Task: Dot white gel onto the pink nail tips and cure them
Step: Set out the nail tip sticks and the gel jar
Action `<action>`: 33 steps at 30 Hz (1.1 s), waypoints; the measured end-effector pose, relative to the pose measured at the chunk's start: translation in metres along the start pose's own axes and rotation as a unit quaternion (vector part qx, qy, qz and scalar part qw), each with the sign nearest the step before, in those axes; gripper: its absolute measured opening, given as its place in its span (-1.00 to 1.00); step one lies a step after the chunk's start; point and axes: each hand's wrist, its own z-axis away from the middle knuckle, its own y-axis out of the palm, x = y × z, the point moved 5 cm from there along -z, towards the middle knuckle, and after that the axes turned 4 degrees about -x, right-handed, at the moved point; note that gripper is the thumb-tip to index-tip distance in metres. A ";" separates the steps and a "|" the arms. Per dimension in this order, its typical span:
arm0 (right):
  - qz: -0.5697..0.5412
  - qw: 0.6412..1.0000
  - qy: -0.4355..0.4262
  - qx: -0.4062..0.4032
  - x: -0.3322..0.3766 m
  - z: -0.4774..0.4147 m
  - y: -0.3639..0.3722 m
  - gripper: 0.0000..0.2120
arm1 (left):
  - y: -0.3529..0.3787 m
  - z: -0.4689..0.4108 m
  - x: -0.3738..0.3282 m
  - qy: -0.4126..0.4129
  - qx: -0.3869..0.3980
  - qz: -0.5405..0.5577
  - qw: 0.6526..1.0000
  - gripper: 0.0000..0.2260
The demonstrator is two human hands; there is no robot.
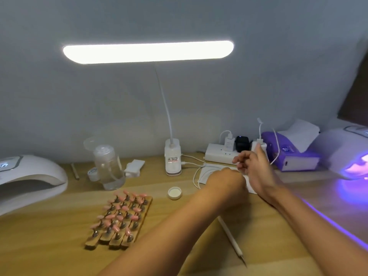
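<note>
Several pink nail tips (121, 214) stand on pegs in wooden strips (111, 243) left of centre on the table. A white dotting pen (232, 239) lies on the table under my forearms. A round white lid (174, 193) rests beside the strips. My left hand (227, 183) is curled with its back to me over a white pad (206, 172). My right hand (258, 172) hovers just right of it, fingers bent and blurred. Anything held in either hand is hidden.
A white curing lamp (29, 176) sits at the far left; another curing lamp (346, 154) glows purple at the far right. A clear pump bottle (108, 168), a small white jar (93, 174), the desk lamp's base (172, 160), a power strip (219, 155) and a purple tissue pack (290, 156) line the back.
</note>
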 end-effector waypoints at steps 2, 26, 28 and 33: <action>0.075 0.997 0.002 0.018 -0.011 -0.005 -0.002 -0.42 | 0.005 -0.001 0.003 0.004 0.000 0.007 1.000 -0.72; -0.533 0.842 0.081 0.023 0.035 0.051 -0.009 -0.42 | -0.051 0.051 0.043 0.033 -0.170 0.222 0.960 -0.71; -0.540 0.836 0.098 0.025 0.033 0.057 -0.006 -0.41 | -0.064 0.089 0.067 0.016 -0.235 0.297 0.925 -0.74; -0.325 0.941 0.087 0.038 0.028 0.070 0.001 -0.48 | -0.061 0.196 0.116 -0.037 -0.290 0.335 0.896 -0.73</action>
